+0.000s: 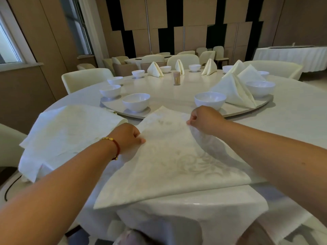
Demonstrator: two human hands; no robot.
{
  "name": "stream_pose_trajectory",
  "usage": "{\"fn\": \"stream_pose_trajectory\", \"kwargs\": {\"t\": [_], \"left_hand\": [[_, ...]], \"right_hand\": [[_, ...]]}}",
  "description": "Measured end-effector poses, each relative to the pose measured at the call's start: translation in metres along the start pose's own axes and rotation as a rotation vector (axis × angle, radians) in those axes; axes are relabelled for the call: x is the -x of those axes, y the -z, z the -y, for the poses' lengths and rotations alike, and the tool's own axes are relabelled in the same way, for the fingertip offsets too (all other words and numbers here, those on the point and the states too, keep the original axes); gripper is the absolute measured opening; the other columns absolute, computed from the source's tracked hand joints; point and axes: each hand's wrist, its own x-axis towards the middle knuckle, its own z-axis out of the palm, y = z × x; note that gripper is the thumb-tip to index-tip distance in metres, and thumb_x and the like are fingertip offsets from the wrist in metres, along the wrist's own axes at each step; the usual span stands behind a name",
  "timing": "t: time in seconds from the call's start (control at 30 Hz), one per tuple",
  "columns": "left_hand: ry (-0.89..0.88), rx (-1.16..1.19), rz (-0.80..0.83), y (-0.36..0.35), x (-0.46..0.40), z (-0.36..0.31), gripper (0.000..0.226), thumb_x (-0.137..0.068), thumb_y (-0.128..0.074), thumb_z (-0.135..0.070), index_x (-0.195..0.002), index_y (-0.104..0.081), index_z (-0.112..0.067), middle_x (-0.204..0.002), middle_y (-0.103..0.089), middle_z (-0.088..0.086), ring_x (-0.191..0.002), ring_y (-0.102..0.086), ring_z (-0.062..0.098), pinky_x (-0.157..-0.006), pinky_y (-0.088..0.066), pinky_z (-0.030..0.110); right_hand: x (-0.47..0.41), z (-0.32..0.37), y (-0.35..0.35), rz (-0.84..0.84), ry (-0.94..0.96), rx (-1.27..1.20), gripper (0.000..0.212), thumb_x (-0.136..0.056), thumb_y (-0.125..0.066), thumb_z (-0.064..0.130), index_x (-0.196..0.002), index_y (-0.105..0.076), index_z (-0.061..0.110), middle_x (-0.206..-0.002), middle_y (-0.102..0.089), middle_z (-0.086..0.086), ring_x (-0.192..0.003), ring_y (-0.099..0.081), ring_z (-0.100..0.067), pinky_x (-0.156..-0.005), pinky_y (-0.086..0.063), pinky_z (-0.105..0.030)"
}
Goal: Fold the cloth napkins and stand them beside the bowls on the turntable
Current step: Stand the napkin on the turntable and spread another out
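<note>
The cloth napkin (169, 161) you are working on lies spread as a diamond on the round table (292, 121), its far corner touching the near rim of the turntable (177, 105) and its near edge hanging just over the table's edge toward you. Your left hand (128, 137) pinches the napkin's left edge between thumb and curled fingers, low against the tabletop, on the side away from the turntable's centre. Your right hand (203, 119) pinches the right edge and lifts it, so that side rises in a fold off the cloth below, just short of the turntable's rim. Directly beyond that hand a white bowl (210, 100) sits on the turntable's near rim, very close to your knuckles; a second bowl (136, 102) stands on the rim further left, with bare rim between the two. To the right of the near bowl a folded napkin (235, 91) stands upright on the turntable, touching or nearly touching the next bowl. A stack of unfolded napkins (67, 135) lies left of the turntable, just beside your left wrist and draping over the table's edge. A toothpick holder (177, 78) stands near the turntable's centre, well apart from your hands.
</note>
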Motion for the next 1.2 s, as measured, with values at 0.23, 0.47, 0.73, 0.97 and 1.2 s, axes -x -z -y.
{"fn": "stream_pose_trajectory", "kwargs": {"t": [0.23,0.47,0.73,0.97,1.2], "left_hand": [[0.064,-0.010,-0.127,-0.006,-0.048,0.005,0.043,-0.089,-0.062,-0.027,-0.055,-0.037,-0.016,-0.055,-0.038,-0.001,-0.054,-0.036,0.015,-0.051,-0.027,0.027],[0.118,-0.002,-0.188,-0.012,-0.076,0.007,0.034,-0.091,-0.059,-0.029,-0.100,-0.060,0.004,-0.087,-0.063,0.015,-0.091,-0.061,0.033,-0.072,-0.043,0.033],[0.159,0.079,-0.160,-0.028,-0.090,0.013,0.016,-0.084,-0.057,-0.013,-0.072,-0.060,-0.004,-0.064,-0.056,0.015,-0.074,-0.056,0.036,-0.062,-0.042,0.032],[0.148,0.134,-0.124,-0.035,-0.090,0.007,0.033,-0.094,-0.054,-0.029,-0.106,-0.061,0.002,-0.102,-0.065,0.019,-0.089,-0.058,0.033,-0.073,-0.040,0.033],[0.071,0.103,0.027,-0.041,-0.081,-0.020,0.037,-0.093,-0.057,-0.027,-0.060,-0.044,-0.016,-0.063,-0.048,-0.001,-0.067,-0.046,0.019,-0.062,-0.033,0.028]], "right_hand": [[-0.059,0.009,-0.021,-0.113,0.026,0.058,0.026,-0.097,-0.052,0.036,-0.086,-0.049,0.013,-0.088,-0.053,-0.006,-0.083,-0.051,-0.026,-0.071,-0.037,-0.029],[-0.093,0.013,-0.027,-0.142,-0.002,0.222,0.032,-0.100,-0.047,0.036,-0.112,-0.059,0.009,-0.114,-0.062,-0.011,-0.108,-0.057,-0.031,-0.084,-0.042,-0.034],[-0.018,0.013,0.000,0.159,0.477,-0.162,0.042,-0.070,-0.075,0.056,-0.071,-0.052,0.021,-0.073,-0.054,0.006,-0.068,-0.049,-0.012,-0.061,-0.038,-0.028],[0.059,-0.010,-0.007,0.401,0.685,-0.021,0.024,-0.081,-0.070,0.043,-0.081,-0.055,0.025,-0.081,-0.052,0.011,-0.082,-0.049,-0.010,-0.073,-0.046,-0.035],[0.088,-0.019,0.017,0.577,0.577,-0.022,0.017,-0.083,-0.069,0.041,-0.081,-0.059,0.027,-0.087,-0.058,0.011,-0.082,-0.055,-0.008,-0.077,-0.050,-0.035]]}}
